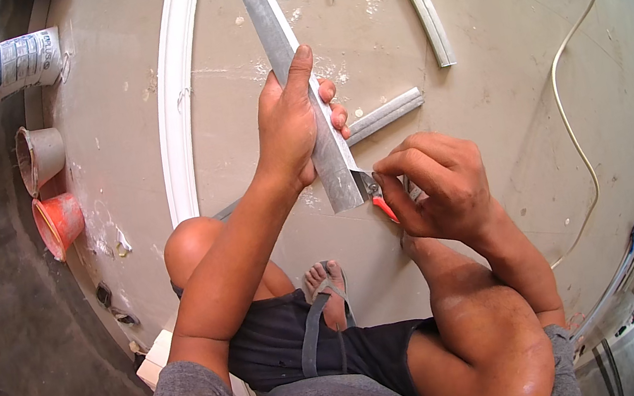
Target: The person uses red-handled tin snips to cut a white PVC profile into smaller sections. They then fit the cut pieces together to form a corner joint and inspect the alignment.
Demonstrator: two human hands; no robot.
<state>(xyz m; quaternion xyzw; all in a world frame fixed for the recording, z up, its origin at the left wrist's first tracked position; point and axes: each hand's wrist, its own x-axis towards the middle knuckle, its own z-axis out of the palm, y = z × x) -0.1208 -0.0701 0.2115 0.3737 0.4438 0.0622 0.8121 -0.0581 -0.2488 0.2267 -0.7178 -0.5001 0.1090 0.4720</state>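
My left hand (pixel 295 118) is wrapped round a grey metal channel (pixel 272 25), its thumb along the upper face. The channel slants from the far middle down toward my right hand (pixel 441 186). At the near end of the channel a small metal flap sticks out to the right. My right fingers are closed in a pinch beside that flap, and what is between them is hidden. Just left of the right thumb shows a tool with a red handle (pixel 385 210) and a metal head, partly covered. I cannot tell whether the hand touches the tool.
Beyond the channel, one short grey metal piece (pixel 385 115) and another pale one (pixel 428 18) lie on the dusty floor. To the left lies a long white moulding (pixel 175 79). A grey bucket (pixel 46 156), a red bucket (pixel 63 221) and a bag (pixel 18 67) line the left. A cable (pixel 559 90) curves at right.
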